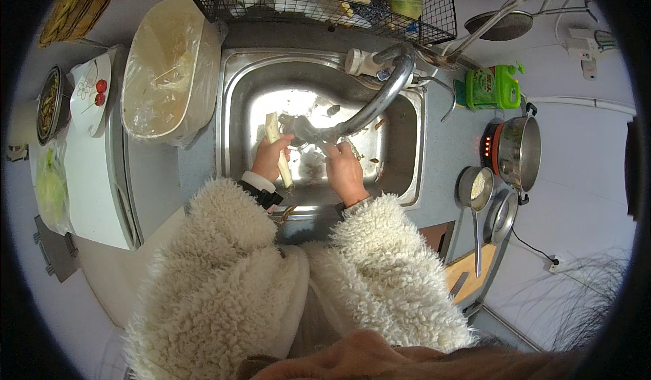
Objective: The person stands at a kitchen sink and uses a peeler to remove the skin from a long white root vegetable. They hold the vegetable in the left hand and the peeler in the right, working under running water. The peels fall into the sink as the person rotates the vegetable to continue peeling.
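Over the steel sink (234, 143), my left hand (268, 160) is wrapped round a long, pale, peeled root vegetable (273, 128), held upright along its length. My right hand (344, 175) is closed just to the right of it, fingers toward the faucet's end; what it grips is mostly hidden and too small to name. Between and above both hands hangs the curved metal faucet (383, 102), its spout end close to my fingertips. Dark and brownish peel scraps (333, 109) lie scattered on the sink's bottom.
A bag-lined cream bin (135, 75) stands left of the sink. Behind is a black wire basket (441, 14) with produce. To the right are a green detergent jug (494, 87), a steel pot (525, 151), a small long-handled pan (477, 237) and a cutting board (475, 268) with a knife.
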Available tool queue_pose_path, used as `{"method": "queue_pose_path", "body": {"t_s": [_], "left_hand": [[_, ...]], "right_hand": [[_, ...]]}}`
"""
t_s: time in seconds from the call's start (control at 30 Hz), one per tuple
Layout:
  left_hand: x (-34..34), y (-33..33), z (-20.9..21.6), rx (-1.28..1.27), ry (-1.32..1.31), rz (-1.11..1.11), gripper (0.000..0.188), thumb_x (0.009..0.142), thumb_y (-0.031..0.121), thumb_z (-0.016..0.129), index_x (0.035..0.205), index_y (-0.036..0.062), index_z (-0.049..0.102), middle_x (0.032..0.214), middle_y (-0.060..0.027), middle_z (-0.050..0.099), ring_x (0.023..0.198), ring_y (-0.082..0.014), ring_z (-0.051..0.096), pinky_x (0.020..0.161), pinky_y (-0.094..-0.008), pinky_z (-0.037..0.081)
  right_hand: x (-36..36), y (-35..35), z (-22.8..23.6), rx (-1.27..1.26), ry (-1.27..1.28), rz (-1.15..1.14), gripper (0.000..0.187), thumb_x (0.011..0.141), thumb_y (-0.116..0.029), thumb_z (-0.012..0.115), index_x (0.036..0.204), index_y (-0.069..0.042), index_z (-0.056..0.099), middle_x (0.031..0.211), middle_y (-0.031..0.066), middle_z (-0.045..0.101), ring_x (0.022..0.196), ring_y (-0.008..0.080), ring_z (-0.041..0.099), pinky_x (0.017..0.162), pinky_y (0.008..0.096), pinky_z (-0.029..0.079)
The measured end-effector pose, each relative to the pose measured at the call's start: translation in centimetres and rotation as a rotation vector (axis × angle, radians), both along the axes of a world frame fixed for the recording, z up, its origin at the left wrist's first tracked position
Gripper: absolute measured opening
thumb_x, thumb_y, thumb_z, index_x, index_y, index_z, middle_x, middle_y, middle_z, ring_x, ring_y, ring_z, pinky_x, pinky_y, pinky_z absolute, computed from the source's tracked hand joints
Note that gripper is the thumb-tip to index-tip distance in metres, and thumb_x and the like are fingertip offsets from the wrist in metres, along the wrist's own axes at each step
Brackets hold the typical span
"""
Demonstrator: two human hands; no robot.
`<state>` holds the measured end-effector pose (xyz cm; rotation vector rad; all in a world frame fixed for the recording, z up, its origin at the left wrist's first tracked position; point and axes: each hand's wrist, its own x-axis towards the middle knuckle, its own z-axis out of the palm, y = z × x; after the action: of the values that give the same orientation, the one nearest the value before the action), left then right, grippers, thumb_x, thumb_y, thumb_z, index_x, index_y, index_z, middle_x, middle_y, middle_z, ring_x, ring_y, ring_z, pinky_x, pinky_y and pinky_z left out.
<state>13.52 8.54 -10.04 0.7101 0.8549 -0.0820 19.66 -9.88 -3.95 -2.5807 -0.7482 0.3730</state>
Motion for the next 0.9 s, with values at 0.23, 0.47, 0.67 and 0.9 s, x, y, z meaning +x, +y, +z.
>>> {"method": "queue_pose_path", "body": {"t_s": [0.23,0.47,0.67,0.9], "left_hand": [[-0.3,-0.4,-0.8,-0.063,-0.008,0.048,0.022,0.083,0.005,0.059,0.101,0.0064,0.046,0.094,-0.0086,0.058,0.069,-0.0126,0.049,0.056,-0.0293,0.045],[-0.4,-0.4,-1.1,-0.088,0.011,0.052,0.025,0.083,0.005,0.061,0.102,0.0071,0.045,0.093,-0.0078,0.057,0.068,-0.0125,0.049,0.055,-0.0291,0.044],[-0.5,-0.2,-0.3,-0.110,0.022,-0.006,0.027,0.082,0.007,0.065,0.100,0.0086,0.045,0.085,-0.0040,0.053,0.069,-0.0113,0.049,0.055,-0.0277,0.044],[-1.5,0.2,1.3,-0.100,0.023,-0.027,0.031,0.079,0.009,0.071,0.099,0.0078,0.048,0.084,-0.0047,0.054,0.068,-0.0127,0.051,0.054,-0.0259,0.043]], "right_hand": [[-0.8,-1.0,1.1,0.011,-0.093,0.065,0.037,0.076,0.001,0.056,0.109,-0.012,0.065,0.083,0.0142,0.053,0.071,0.0334,0.058,0.061,0.0435,0.048],[-0.5,-1.0,0.6,0.012,-0.109,0.131,0.037,0.073,0.001,0.059,0.108,-0.008,0.064,0.084,0.0155,0.053,0.072,0.0338,0.058,0.062,0.0433,0.047],[1.4,0.8,-5.5,0.222,0.274,-0.266,0.022,0.086,-0.013,0.056,0.106,-0.005,0.063,0.087,0.0191,0.062,0.074,0.0326,0.061,0.067,0.0416,0.048],[5.5,5.6,-9.7,1.044,1.525,-0.557,0.021,0.095,-0.028,0.054,0.086,-0.008,0.054,0.068,0.0021,0.059,0.050,0.0097,0.052,0.041,0.0225,0.037]]}}
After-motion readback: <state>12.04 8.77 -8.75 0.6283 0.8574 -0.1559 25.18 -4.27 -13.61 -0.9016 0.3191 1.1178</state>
